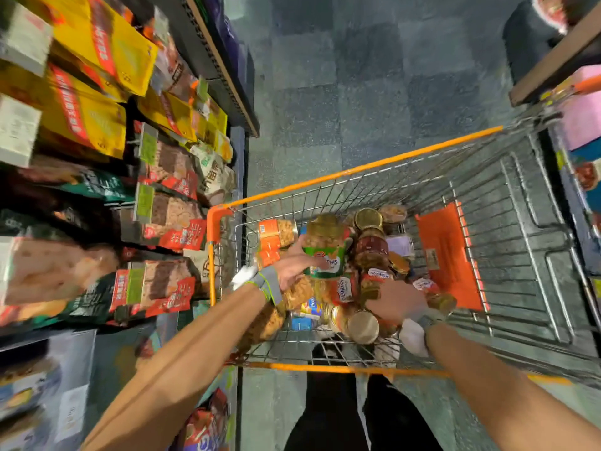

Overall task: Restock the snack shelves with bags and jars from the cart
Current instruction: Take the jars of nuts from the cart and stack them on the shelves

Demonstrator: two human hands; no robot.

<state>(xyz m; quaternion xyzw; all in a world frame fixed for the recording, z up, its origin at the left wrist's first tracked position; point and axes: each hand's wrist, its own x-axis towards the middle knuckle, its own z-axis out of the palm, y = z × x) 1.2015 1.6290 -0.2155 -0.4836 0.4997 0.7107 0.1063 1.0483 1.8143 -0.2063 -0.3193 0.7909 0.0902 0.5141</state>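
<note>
1. The shelves [97, 157] are standing on the person's left, just beside the cart [357, 172].
2. Jars [370, 255] are lying heaped in the cart's near left corner.
3. The left hand [291, 271] is curling round a green-labelled jar [327, 255] atop the heap. It is probably heavy, smooth and breakable, so gripping mid-body suits.
4. The right hand [398, 301] is reaching among jars, fingers hidden; I cannot tell its grip.
</note>
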